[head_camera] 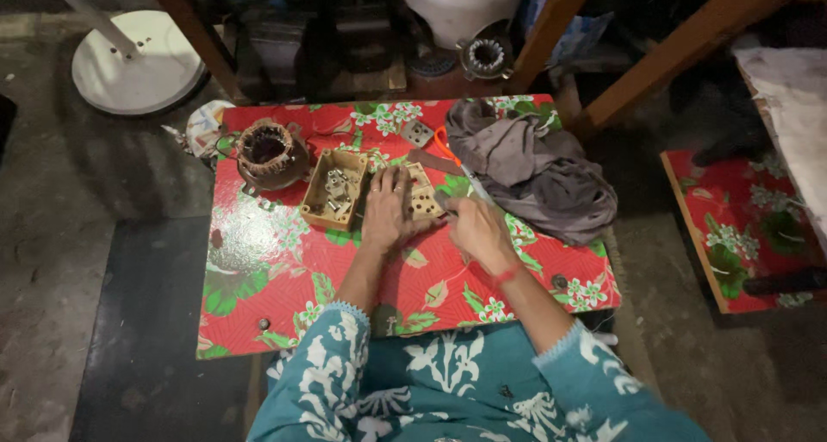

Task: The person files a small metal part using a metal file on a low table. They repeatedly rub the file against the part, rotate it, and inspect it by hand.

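Two hands (388,214) (476,229) — beige block (422,201) between.

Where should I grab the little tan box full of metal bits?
Probably hold the tan box by its two long outer walls, coming down from above. Its top is open and it sits flat, so keeping it level should stop the metal pieces spilling.

Glossy floral tablecloth (258,261), matt grey cloth (543,171)

Dim overall, table lit, edges shadowy, soft.
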